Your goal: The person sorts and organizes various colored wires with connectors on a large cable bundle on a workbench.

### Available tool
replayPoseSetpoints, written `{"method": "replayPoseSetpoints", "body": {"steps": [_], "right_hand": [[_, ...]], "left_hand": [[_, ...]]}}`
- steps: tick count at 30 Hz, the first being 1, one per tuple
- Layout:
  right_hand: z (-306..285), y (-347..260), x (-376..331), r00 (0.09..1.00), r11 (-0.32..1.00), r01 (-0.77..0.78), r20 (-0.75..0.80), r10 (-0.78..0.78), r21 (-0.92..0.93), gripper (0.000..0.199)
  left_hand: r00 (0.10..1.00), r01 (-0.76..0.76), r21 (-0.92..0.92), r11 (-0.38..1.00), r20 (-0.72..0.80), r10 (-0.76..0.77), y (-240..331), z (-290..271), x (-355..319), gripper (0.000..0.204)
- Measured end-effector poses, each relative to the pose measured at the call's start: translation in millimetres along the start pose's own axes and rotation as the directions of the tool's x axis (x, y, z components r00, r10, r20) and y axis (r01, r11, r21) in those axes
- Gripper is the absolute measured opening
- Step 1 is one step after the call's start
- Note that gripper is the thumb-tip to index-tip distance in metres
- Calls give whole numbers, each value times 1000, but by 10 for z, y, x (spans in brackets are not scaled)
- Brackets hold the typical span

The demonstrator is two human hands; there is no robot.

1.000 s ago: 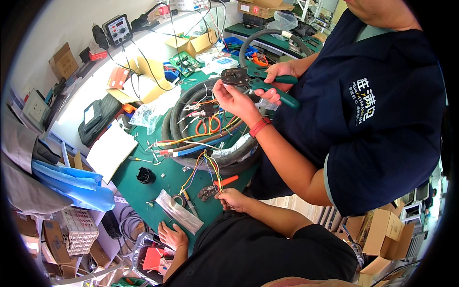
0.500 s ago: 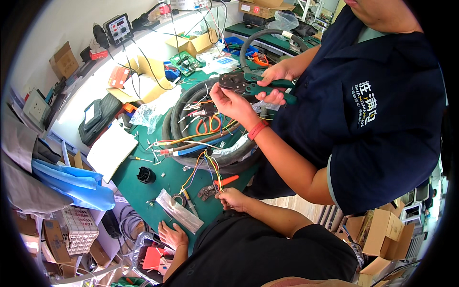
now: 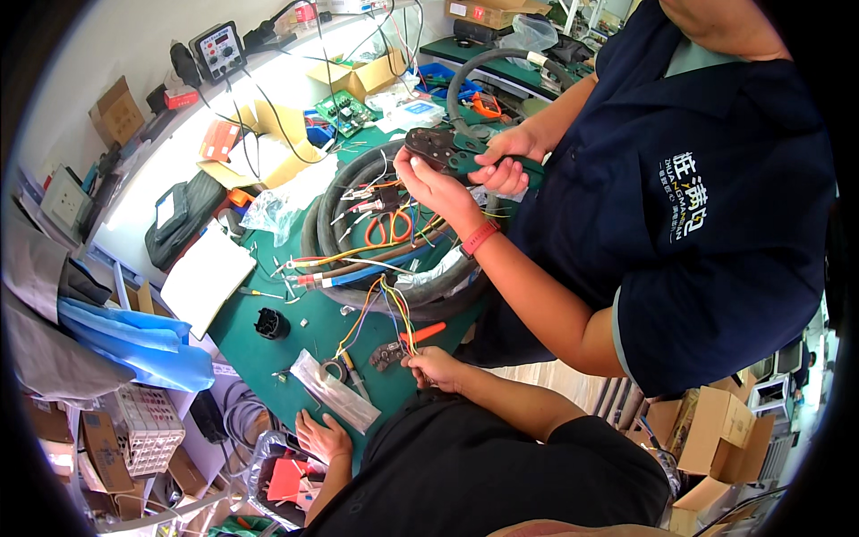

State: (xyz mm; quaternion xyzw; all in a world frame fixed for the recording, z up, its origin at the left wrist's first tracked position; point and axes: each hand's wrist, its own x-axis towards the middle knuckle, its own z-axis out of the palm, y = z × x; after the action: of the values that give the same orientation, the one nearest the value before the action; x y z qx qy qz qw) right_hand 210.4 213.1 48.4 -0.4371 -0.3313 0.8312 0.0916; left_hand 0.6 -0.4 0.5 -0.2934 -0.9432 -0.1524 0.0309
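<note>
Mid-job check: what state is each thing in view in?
Left hand: open, resting on the green table.
Right hand: closed on thin coloured wires.
Orange-handled crimper: lying on the table; jaws unclear.
Clear plastic sleeve: lying flat.
Green-handled crimper: in the co-worker's hands, handles close together.
Thick black cable: coiled.
Brown carton, lower right: flaps open.

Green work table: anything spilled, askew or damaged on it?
No spill or damage stands out on the table. The white paper sits askew and seems to jut past its left edge; small loose pieces lie scattered near the cable coil.
</note>
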Motion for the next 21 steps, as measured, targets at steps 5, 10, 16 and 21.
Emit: {"method": "replayPoseSetpoints", "body": {"steps": [5, 10, 16, 21], "right_hand": [[16, -26, -30, 1000, 1000, -7, -9, 7, -1, 17], [23, 1, -6, 1000, 1000, -6, -25, 6, -4, 15], [9, -13, -14, 1000, 1000, -5, -18, 5, -8, 16], [21, -18, -21, 1000, 1000, -12, -13, 12, 2, 16]], "left_hand": [[1000, 9, 10, 1000, 12, -9, 35, -36, 7, 57], [1000, 13, 10, 1000, 17, -13, 17, -50, 3, 57], [1000, 3, 9, 1000, 6, -3, 6, -6, 7, 57], [1000, 3, 11, 1000, 2, -3, 15, -24, -1, 57]]}}
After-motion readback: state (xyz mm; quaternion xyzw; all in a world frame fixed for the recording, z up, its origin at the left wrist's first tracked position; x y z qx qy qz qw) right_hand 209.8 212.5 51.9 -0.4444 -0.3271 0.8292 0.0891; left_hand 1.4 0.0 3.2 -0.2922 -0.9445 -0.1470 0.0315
